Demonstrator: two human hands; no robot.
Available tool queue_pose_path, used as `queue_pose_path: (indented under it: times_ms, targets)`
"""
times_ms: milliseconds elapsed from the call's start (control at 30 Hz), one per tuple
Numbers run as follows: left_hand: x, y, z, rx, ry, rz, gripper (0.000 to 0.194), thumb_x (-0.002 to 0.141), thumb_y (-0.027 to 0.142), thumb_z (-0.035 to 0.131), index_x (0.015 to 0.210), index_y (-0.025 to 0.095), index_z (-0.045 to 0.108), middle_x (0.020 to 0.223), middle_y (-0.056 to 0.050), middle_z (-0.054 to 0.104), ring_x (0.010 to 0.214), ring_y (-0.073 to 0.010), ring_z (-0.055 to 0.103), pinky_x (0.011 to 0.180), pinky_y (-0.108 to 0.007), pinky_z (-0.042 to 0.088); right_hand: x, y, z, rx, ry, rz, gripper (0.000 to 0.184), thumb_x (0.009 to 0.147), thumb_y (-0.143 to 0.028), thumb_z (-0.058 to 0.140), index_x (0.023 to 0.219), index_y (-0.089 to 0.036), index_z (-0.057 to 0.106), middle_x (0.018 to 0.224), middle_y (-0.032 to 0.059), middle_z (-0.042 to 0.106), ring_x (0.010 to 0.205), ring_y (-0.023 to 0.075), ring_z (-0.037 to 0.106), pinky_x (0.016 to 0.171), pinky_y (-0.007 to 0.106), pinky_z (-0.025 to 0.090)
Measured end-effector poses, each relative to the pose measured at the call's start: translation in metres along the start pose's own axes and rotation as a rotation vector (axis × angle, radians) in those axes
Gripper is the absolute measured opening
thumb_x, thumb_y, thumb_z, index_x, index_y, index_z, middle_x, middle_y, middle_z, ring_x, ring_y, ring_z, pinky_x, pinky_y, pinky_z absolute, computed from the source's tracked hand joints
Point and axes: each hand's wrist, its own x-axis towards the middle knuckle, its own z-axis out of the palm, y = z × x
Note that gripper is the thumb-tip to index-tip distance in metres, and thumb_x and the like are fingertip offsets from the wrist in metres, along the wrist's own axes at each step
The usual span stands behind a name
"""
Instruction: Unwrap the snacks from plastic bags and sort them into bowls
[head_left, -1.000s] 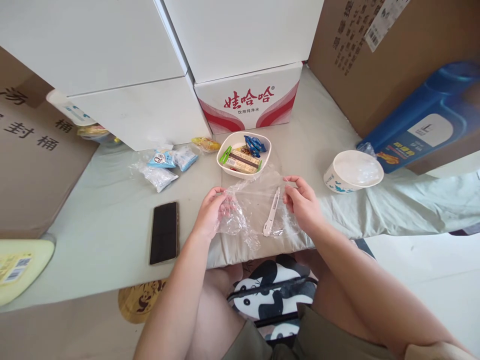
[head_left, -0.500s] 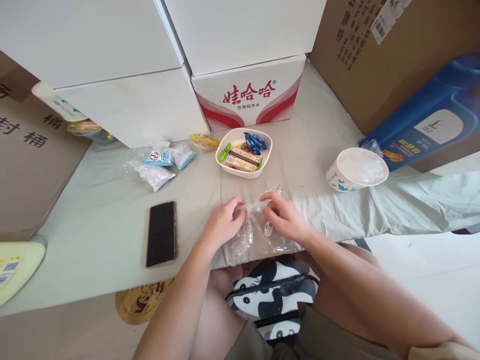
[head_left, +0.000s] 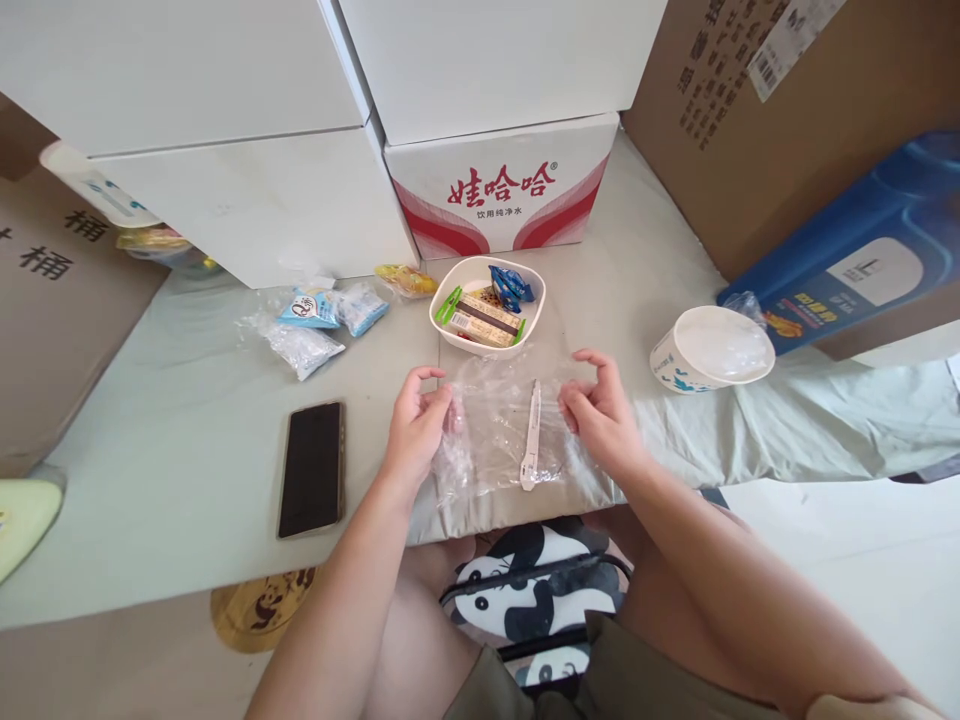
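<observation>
– Both hands are moving apart since the last frame, the clear film spreading between them at the near edge of the surface!

– And the grip? The left hand is pinching the film's left side, the right hand is pinching its right side, index finger lifting clear.

– What's that showing in the middle?

– A slim white tool, lying lengthwise within the film's outline; whether over or under, I can't tell.

– Just beyond, the white bowl is holding a green-ended packet and blue packets.

– Further out, the phone is lying to the left, the paper tub is standing to the right, and the red-and-white box is sitting behind the bowl!
</observation>
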Motion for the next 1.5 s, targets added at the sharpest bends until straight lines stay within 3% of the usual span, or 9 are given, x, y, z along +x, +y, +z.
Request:
queue_pose_path:
  times_ms: [267, 367, 433, 567, 733, 867, 1000, 1200, 1500]
  targets:
    - [0.006, 0.009, -0.007, -0.192, 0.097, -0.123, 0.03, 0.077, 0.038, 0.063, 0.101, 0.026, 0.05, 0.068, 0.004, 0.066, 0.049, -0.0111, 0.059, 0.047, -0.019, 0.042, 0.007, -0.001, -0.012, 0.096, 0.158, 0.03, 0.015, 0.083, -0.036, 0.054, 0.086, -0.022, 0.06, 0.065, -0.0048, 0.05, 0.045, 0.0071, 0.037, 0.043, 0.023, 0.028]
    - [0.004, 0.01, -0.011, -0.172, -0.08, -0.182, 0.034, 0.078, 0.048, 0.059, 0.101, 0.023, 0.053, 0.076, 0.0, 0.069, 0.049, -0.0132, 0.06, 0.044, -0.022, 0.042, 0.005, -0.004, -0.015, 0.018, 0.098, -0.013, 0.018, 0.081, -0.035, 0.056, 0.089, -0.021, 0.065, 0.067, -0.0037, 0.051, 0.048, 0.0076, 0.037, 0.045, 0.024, 0.029]
    - [0.001, 0.007, -0.01, -0.035, -0.175, -0.154, 0.046, 0.069, 0.043, 0.072, 0.107, 0.023, 0.055, 0.084, -0.001, 0.07, 0.05, -0.0112, 0.058, 0.045, -0.021, 0.041, 0.002, -0.008, -0.016, -0.056, 0.014, -0.053, 0.02, 0.079, -0.035, 0.06, 0.092, -0.021, 0.067, 0.07, -0.0031, 0.052, 0.05, 0.0077, 0.038, 0.046, 0.024, 0.029]
    - [-0.001, 0.001, -0.007, 0.137, -0.072, -0.048, 0.049, 0.06, 0.026, 0.082, 0.102, 0.022, 0.059, 0.08, 0.001, 0.069, 0.046, -0.0075, 0.055, 0.046, -0.018, 0.04, 0.0, -0.013, -0.018, -0.147, -0.027, -0.07, 0.027, 0.077, -0.037, 0.062, 0.1, -0.022, 0.067, 0.076, -0.003, 0.053, 0.05, 0.0074, 0.036, 0.046, 0.023, 0.028]
    - [0.008, 0.017, -0.028, -0.146, -0.047, -0.25, 0.035, 0.067, 0.042, 0.073, 0.087, 0.018, 0.058, 0.066, -0.002, 0.068, 0.046, -0.0136, 0.06, 0.041, -0.02, 0.038, 0.007, -0.004, -0.027, -0.18, 0.099, -0.031, 0.026, 0.081, -0.036, 0.06, 0.101, -0.021, 0.067, 0.08, -0.0026, 0.053, 0.052, 0.0068, 0.035, 0.047, 0.022, 0.027]
    - [0.003, 0.026, -0.037, -0.361, -0.129, -0.144, 0.069, 0.066, 0.057, 0.074, 0.122, 0.026, 0.049, 0.085, -0.006, 0.074, 0.075, -0.0222, 0.073, 0.062, -0.029, 0.055, 0.009, 0.0, -0.032, -0.128, 0.135, -0.021, 0.028, 0.084, -0.037, 0.059, 0.106, -0.021, 0.066, 0.082, -0.0027, 0.051, 0.056, 0.0072, 0.037, 0.05, 0.021, 0.031]
    - [-0.005, 0.019, -0.028, -0.166, -0.193, -0.083, 0.106, 0.059, 0.034, 0.087, 0.145, 0.032, 0.023, 0.097, -0.007, 0.076, 0.082, -0.022, 0.074, 0.068, -0.027, 0.055, 0.007, -0.006, -0.031, -0.116, 0.093, -0.018, 0.033, 0.082, -0.036, 0.061, 0.111, -0.021, 0.064, 0.085, -0.0021, 0.053, 0.057, 0.0072, 0.037, 0.05, 0.022, 0.031]
    - [-0.002, 0.015, -0.026, -0.138, -0.067, 0.148, 0.089, 0.072, 0.028, 0.075, 0.145, 0.036, 0.022, 0.099, -0.004, 0.074, 0.078, -0.017, 0.074, 0.071, -0.027, 0.055, -0.002, -0.01, -0.036, -0.199, -0.096, 0.022, 0.045, 0.074, -0.034, 0.068, 0.117, -0.022, 0.063, 0.087, -0.0019, 0.055, 0.052, 0.0057, 0.038, 0.045, 0.022, 0.031]
    - [-0.003, 0.01, -0.016, -0.04, -0.028, 0.143, 0.035, 0.078, 0.034, 0.067, 0.109, 0.026, 0.054, 0.073, 0.001, 0.071, 0.052, -0.0119, 0.062, 0.055, -0.023, 0.051, -0.015, -0.01, -0.06, -0.213, -0.093, -0.041, 0.062, 0.075, -0.038, 0.07, 0.134, -0.025, 0.053, 0.1, 0.0008, 0.053, 0.055, 0.0058, 0.041, 0.048, 0.024, 0.037]
